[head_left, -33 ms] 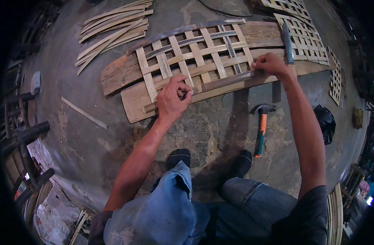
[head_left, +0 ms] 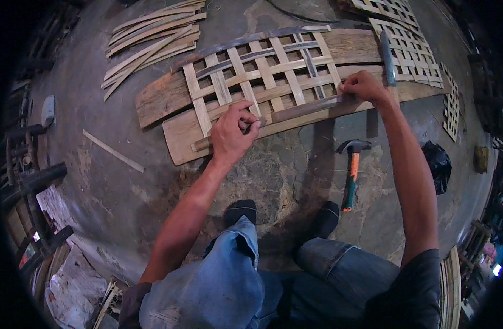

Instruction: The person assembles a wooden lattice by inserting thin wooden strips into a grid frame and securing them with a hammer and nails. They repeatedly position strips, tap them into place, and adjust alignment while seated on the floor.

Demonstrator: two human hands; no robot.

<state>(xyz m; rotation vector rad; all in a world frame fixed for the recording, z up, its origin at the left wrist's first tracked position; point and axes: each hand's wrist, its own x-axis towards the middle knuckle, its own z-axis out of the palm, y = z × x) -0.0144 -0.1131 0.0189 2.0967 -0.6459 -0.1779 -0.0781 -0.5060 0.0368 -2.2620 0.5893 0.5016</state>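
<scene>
Woven slat panel (head_left: 267,77) lies flat on two wooden planks (head_left: 350,48), just beyond both hands. Dark edge slat (head_left: 306,108) spans its near side, between them. Right hand (head_left: 366,88): fingers closed, pinching the slat's right end. Left hand (head_left: 233,131): half-curled over the near-left corner; grip cannot be told. Hammer (head_left: 350,175) on floor, nearer the person.

The left hand (head_left: 232,134) is curling over a dark strip (head_left: 303,109), while the right hand (head_left: 365,88) is pinching it farther right. The strip is running along the near edge of a lattice (head_left: 269,78), which is lying on boards (head_left: 353,46). A hammer (head_left: 351,175) is lying near the right foot (head_left: 325,219); slats (head_left: 155,34) are lying beyond, at left.
</scene>
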